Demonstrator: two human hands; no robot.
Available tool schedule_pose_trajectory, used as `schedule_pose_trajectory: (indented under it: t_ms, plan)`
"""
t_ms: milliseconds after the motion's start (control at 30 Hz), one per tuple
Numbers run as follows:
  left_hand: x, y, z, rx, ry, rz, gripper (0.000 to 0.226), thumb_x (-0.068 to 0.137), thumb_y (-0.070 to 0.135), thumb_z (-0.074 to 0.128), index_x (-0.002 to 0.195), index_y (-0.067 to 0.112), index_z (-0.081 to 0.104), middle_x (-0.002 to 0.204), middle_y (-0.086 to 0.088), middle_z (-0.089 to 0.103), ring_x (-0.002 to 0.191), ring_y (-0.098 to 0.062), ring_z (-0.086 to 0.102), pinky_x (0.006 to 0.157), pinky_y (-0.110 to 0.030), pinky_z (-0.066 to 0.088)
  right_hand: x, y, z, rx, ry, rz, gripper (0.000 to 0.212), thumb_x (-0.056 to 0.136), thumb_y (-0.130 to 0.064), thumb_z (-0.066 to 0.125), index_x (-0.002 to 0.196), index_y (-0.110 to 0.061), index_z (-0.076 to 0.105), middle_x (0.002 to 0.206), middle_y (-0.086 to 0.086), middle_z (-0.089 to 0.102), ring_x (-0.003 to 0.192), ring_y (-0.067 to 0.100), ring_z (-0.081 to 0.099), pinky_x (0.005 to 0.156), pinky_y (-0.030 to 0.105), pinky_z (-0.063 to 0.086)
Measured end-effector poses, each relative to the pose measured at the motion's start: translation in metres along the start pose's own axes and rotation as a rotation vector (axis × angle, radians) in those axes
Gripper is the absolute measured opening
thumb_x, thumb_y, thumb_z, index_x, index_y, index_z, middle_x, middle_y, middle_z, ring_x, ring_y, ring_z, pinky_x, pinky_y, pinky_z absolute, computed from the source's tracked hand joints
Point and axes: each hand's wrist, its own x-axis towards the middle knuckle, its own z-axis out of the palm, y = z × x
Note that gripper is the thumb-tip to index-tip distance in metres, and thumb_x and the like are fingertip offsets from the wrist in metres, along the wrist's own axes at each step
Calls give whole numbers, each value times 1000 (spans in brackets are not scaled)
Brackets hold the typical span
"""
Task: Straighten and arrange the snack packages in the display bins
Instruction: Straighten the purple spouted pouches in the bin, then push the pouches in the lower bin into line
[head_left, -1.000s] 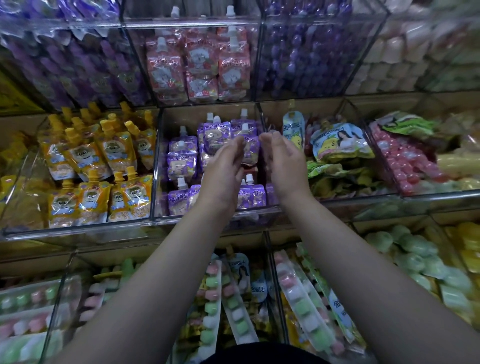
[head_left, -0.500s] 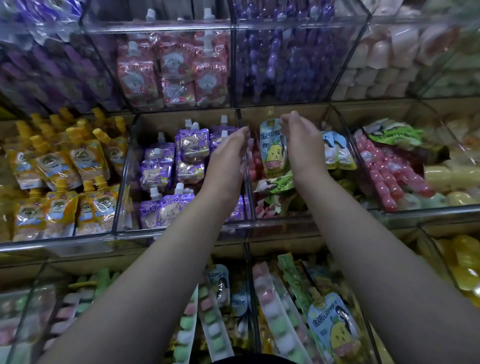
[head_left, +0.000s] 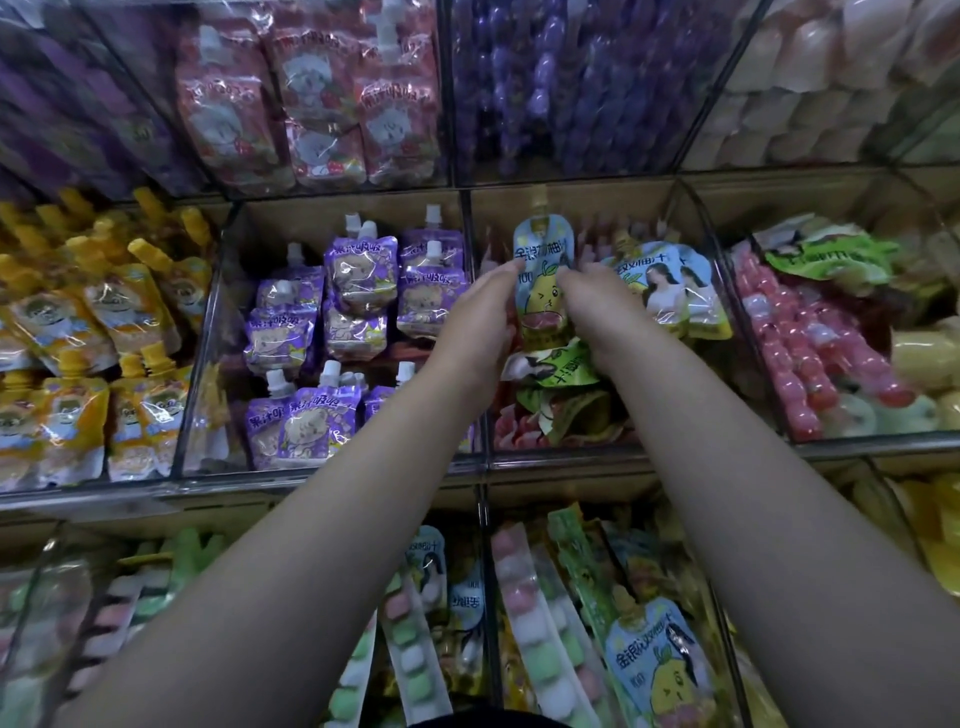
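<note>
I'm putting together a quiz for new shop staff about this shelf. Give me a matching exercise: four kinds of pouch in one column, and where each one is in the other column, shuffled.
Things
1. purple pouches
2. yellow pouches
3. pink pouches
4. pear pouch

Places
A. upper-row bin
B. middle row, leftmost bin in view
C. held upright between the left hand and the right hand
D. middle row, the bin just left of the hands

Pairs: 1-D, 2-B, 3-A, 4-C
</note>
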Motion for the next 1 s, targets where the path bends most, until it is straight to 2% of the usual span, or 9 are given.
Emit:
schedule_pose_trajectory:
  t_ms: [100, 233, 367, 467, 533, 633, 833, 900, 1000]
  plan:
    - [2, 1, -1, -18, -28, -33, 37, 101, 32, 47, 136, 21, 54, 114, 12, 63, 85, 7, 57, 65, -12, 43, 2, 1, 4, -70, -2, -2, 33, 102, -26, 41, 129, -11, 52, 98, 5, 57, 73, 14, 51, 57, 28, 36]
    - [-4, 4, -1, -25, -25, -67, 30, 101, 31, 50, 127, 22, 60, 86, 15, 72, 75, 1, 68, 56, -12, 49, 1, 1, 2, 16, -2, 43, 43, 101, -30, 43, 140, -12, 47, 127, 10, 60, 106, 28, 60, 90, 39, 51]
    - [-8, 2, -6, -37, -10, 29, 24, 104, 13, 44, 118, 14, 63, 98, 4, 76, 80, -3, 71, 61, -16, 52, -6, 2, 0, 62, 30, -6, 26, 104, -23, 41, 117, -14, 62, 111, 11, 68, 102, 29, 65, 83, 36, 53]
    - [-17, 6, -12, -38, 0, 90, 34, 104, 4, 39, 136, 4, 53, 109, 3, 68, 69, 12, 65, 59, -9, 48, -15, 2, -1, 114, 74, -85, 22, 105, -22, 40, 103, -22, 62, 98, 2, 69, 95, 22, 65, 90, 37, 53]
    - [-23, 11, -17, -71, -3, 118, 36, 103, 2, 39, 137, 5, 53, 107, 8, 66, 80, 13, 65, 68, -9, 49, -23, 2, -2, 116, 108, -167, 21, 104, -19, 40, 99, -25, 59, 84, -8, 62, 80, 12, 58, 78, 27, 49]
    - [-30, 18, -24, -129, 21, 141, 34, 100, 9, 45, 131, 4, 59, 123, -5, 66, 114, -12, 63, 89, -26, 50, -36, 2, -1, 128, 154, -263, 26, 103, -17, 42, 88, -30, 60, 70, -8, 59, 69, 9, 54, 69, 26, 47]
    - [-60, 25, -41, -242, 21, 186, 31, 98, 12, 50, 123, 1, 64, 126, -13, 65, 117, -25, 62, 95, -37, 52, -68, 3, 6, 226, 139, -266, 27, 103, -14, 44, 93, -25, 66, 87, 4, 69, 89, 16, 67, 95, 41, 54]
    - [-71, 23, -50, -236, 29, 193, 29, 96, 14, 50, 118, 3, 67, 125, -13, 66, 116, -27, 62, 92, -38, 51, -79, 4, 11, 239, 143, -280, 23, 102, -16, 46, 111, -17, 67, 99, 6, 71, 95, 17, 69, 92, 38, 56]
    - [-87, 22, -63, -229, 18, 208, 23, 95, 16, 51, 105, 8, 70, 105, -6, 72, 99, -18, 67, 85, -32, 51, -97, 5, 17, 287, 108, -306, 23, 104, -12, 44, 99, -23, 64, 82, 2, 68, 65, 2, 67, 62, 19, 53]
